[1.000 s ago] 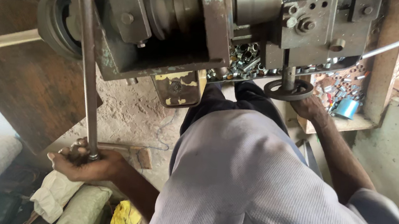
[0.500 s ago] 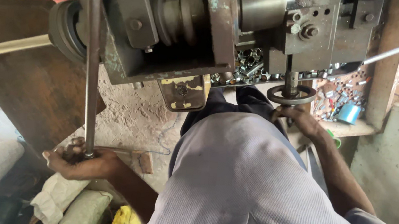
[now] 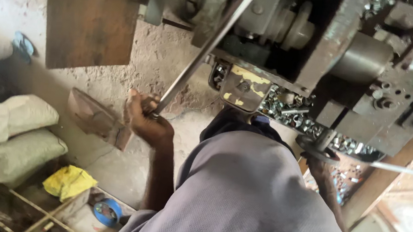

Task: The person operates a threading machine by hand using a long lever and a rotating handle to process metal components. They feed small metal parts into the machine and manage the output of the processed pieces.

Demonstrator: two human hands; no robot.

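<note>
Dim, soft daylight (brighter right), slight motion blur.

The left hand [image 3: 146, 120] grips the lower end of a long steel lever [image 3: 202, 55] slanting up into the grimy machine [image 3: 323, 51]. The right hand [image 3: 318, 168] touches a small dark handwheel [image 3: 317, 149] beneath a tray of loose nuts [image 3: 288, 108].

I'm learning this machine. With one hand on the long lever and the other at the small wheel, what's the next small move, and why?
Probably pull the long lever further: the left hand grips its lower end, while the right hand waits under the small wheel.
</note>
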